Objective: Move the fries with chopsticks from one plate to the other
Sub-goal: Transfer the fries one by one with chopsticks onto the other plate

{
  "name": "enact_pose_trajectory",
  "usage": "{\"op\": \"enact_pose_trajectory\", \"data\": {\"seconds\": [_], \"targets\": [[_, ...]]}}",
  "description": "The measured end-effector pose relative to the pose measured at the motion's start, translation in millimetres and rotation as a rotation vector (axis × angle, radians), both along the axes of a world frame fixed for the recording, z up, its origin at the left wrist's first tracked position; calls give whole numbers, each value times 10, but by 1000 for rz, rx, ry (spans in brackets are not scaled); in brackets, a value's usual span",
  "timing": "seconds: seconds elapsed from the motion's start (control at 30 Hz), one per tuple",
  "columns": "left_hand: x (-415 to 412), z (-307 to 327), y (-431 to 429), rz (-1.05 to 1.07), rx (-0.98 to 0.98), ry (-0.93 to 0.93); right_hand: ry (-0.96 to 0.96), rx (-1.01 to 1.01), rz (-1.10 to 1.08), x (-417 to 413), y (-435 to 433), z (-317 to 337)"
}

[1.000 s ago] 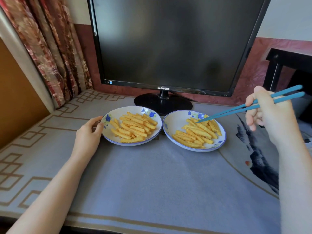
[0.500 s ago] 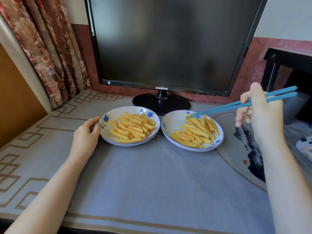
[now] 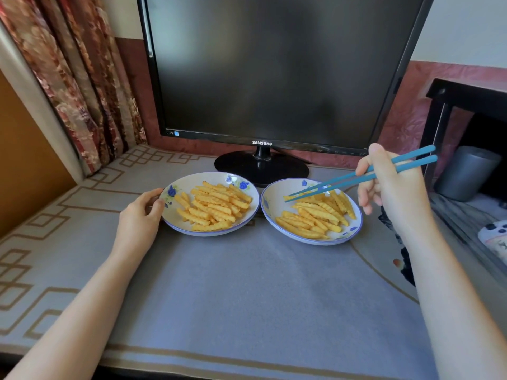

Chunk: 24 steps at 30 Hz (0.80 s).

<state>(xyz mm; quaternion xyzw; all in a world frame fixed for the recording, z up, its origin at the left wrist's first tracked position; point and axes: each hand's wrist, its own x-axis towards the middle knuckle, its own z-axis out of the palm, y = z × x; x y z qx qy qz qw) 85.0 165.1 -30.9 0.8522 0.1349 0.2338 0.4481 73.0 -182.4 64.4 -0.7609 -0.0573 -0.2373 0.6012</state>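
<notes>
Two white plates with blue flowers stand side by side before the monitor. The left plate (image 3: 175, 224) and the right plate (image 3: 270, 212) each hold a heap of crinkle-cut fries (image 3: 214, 208) (image 3: 315, 215). My left hand (image 3: 140, 220) grips the left plate's left rim. My right hand (image 3: 389, 187) holds teal chopsticks (image 3: 356, 176). Their tips reach over the right plate's far left part and pinch one fry (image 3: 300, 196).
A black Samsung monitor (image 3: 274, 69) on a round stand (image 3: 262, 167) rises right behind the plates. Patterned curtains (image 3: 71, 78) hang at the left. A grey cloth (image 3: 233, 283) covers the table. A dark shelf with a grey cup (image 3: 466, 174) stands at the right.
My right hand has shifted left and the chopstick tips have moved toward the right plate's left side, closing on a fry. My left hand has stayed on the left plate's rim.
</notes>
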Motion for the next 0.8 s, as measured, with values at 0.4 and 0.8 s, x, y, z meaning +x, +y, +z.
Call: {"op": "enact_pose_trajectory", "data": {"seconds": [0.4, 0.8], "targets": [[9, -9, 1, -1, -8, -1, -17, -23, -54, -38, -194, 85], [-8, -1, 8, -12, -4, -6, -135, 220, 17, -95, 293, -11]]}}
